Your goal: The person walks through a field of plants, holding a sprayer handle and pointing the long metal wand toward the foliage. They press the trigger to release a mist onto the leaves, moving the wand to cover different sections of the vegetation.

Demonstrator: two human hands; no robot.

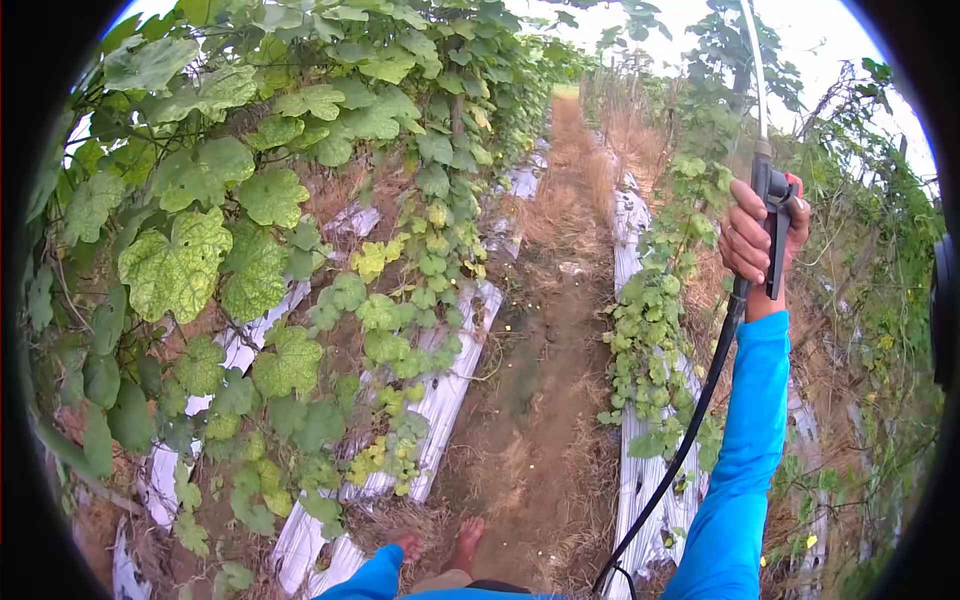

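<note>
Head view showed the right hand (757, 235) raised above the right edge of a dirt path (545, 420), gripping the black handle (772, 190) of a spray lance (759, 90). Its fingers were curled round the handle and its long lever (777, 250), bunched one above another, while the thumb lay on the opposite side below a small red part (794, 183). The lance pointed upward and ran out of sight at the top, so its nozzle was hidden and whether anything was leaving it could not be told. A black hose (690, 440) hung from the handle's lower end and crossed the silver plastic mulch (640, 480) along the path's right edge. What seemed to be the left hand (408, 545) showed small past the other blue sleeve (365, 580), near a bare foot (467, 540); whether its fingers were spread or pressed together could not be told. Mottled, lobed-leaf vines (180, 255) crowded the left edge. Judging by the pose, the step in hand was aiming the lance among the plants; the next move appeared to call for a firm grip, a steady wrist and a hose free of snags.
</note>
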